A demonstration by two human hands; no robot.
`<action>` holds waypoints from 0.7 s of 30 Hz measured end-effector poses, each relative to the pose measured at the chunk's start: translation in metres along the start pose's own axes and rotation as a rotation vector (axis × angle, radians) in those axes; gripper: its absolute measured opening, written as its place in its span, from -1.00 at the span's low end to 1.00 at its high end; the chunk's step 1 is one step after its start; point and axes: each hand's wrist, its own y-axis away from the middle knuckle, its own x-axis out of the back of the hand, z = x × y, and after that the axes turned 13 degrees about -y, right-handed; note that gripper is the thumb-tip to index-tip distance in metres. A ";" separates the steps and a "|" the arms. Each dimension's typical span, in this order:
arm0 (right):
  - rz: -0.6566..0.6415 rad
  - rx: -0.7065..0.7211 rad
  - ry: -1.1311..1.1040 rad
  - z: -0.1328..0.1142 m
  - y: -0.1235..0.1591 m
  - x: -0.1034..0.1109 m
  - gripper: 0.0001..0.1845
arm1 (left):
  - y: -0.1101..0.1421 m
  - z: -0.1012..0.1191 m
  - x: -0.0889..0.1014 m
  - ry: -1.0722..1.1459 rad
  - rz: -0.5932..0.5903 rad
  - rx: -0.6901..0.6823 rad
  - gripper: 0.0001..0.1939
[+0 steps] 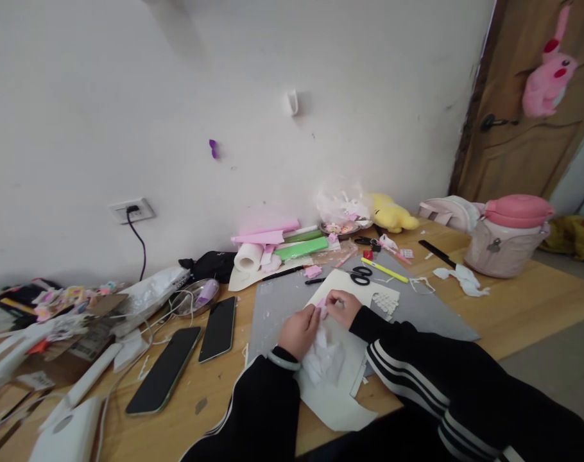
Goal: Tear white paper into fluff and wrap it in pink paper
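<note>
My left hand [299, 332], with a pale bangle at its wrist, is closed in a pinch on a small pink piece [321, 308], probably paper. From the other side my right hand [343, 307] bends its fingers onto the same piece; the fingertips are partly hidden. Crumpled white tissue [323, 359] lies just below the hands, on a cream paper sheet [337, 410]. That sheet rests over a grey cutting mat [275, 314]. Beside the right hand is a patch of small white stickers [386, 301]. Black-handled scissors [360, 276] lie beyond the hands.
Two phones [164, 371] [218, 328] lie to the left, near cables and a cluttered box [80, 340]. Paper rolls [248, 258] and a yellow plush toy [393, 213] stand along the wall. A yellow pen [384, 270], black comb [436, 253] and pink-lidded container [508, 237] are on the right.
</note>
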 end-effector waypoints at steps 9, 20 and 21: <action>-0.120 0.143 0.037 -0.001 0.005 -0.008 -0.90 | -0.001 -0.002 -0.003 0.018 -0.006 -0.026 -0.70; -0.146 0.110 0.038 0.001 0.006 -0.007 -0.88 | 0.000 -0.001 -0.001 0.020 -0.010 0.016 -0.71; -0.141 0.106 0.045 0.003 0.006 -0.008 -0.89 | 0.000 -0.001 0.000 0.022 -0.009 0.018 -0.71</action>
